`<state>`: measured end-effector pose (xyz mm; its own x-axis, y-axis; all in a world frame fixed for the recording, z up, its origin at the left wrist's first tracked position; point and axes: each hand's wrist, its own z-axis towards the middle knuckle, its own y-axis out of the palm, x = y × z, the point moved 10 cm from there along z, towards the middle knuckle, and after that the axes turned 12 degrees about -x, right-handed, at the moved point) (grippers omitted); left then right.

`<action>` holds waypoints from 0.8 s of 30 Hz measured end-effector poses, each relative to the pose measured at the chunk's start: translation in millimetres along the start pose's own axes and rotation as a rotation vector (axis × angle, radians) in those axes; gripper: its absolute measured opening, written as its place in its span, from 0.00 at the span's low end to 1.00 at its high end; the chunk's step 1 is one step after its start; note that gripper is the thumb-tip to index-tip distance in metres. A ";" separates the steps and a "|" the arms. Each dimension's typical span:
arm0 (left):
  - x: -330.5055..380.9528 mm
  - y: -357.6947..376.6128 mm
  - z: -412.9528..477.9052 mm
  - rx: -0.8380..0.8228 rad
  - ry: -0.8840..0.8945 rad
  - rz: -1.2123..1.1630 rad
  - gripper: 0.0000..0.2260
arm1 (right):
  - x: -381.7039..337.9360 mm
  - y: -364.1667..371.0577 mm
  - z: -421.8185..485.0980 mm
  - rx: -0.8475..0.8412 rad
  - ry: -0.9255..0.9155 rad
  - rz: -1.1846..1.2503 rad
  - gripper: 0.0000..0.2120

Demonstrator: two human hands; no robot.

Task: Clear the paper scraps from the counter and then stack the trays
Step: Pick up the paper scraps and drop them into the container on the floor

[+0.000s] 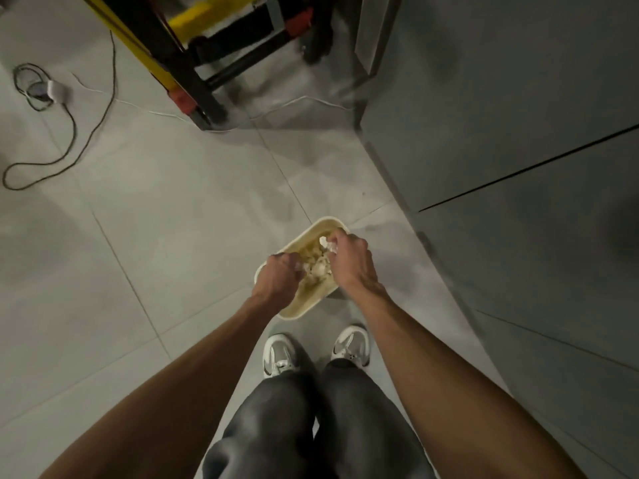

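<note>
Cream-coloured and smooth-walled, the bin (300, 314) is a rectangular tub with rounded corners and a paler rolled rim. It stands on the floor (173, 219) just in front of the person's feet. Inside lies a heap of paper scraps (318, 269), white and off-white, crumpled into soft lumps against the yellowish inner walls.

Both hands hang over the opening, knuckles up. The right hand (349, 261) pinches a crumpled scrap (325, 243) of white paper between thumb and fingertips, above the far half of the bin. The left hand (278, 283) is curled into a loose fist over the near left rim. A blur of white shows at its fingertips, but I cannot tell whether it holds paper or nothing.

Large pale grey tiles with a dull sheen and thin dark grout lines cover the floor. To the right run matte grey cabinet fronts (501, 115), flat and handleless, split by narrow dark gaps. Farther back stands a frame (179, 63) of black square tubing with yellow bars and red fittings at the joints. A thin black cable (69, 133) snakes in loops across the tiles on the left, near a small white plug (58, 90), and a finer white cable (138, 107) runs toward the frame's foot.

The person wears white and grey trainers (278, 354) with laces, and loose, faded dark grey trousers (276, 426).
</note>
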<state>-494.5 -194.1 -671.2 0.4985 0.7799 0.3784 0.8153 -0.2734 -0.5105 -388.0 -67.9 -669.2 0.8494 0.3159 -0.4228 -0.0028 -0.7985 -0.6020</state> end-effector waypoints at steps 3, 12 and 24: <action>4.5 12.8 11.3 -0.070 0.009 0.076 0.24 | 2.8 2.0 4.9 -0.043 0.014 -0.004 0.18; 64.5 -57.3 -91.9 -0.059 0.076 0.159 0.24 | -20.8 -85.2 -118.5 0.067 0.051 0.079 0.14; 245.3 -172.5 -351.0 0.059 0.541 0.330 0.22 | -61.4 -251.0 -427.7 0.457 0.184 0.272 0.16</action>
<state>-409.5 -153.2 -219.3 0.8116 0.2607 0.5228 0.5834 -0.4075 -0.7025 -213.8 -106.1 -202.4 0.8640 0.0027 -0.5034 -0.4279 -0.5228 -0.7373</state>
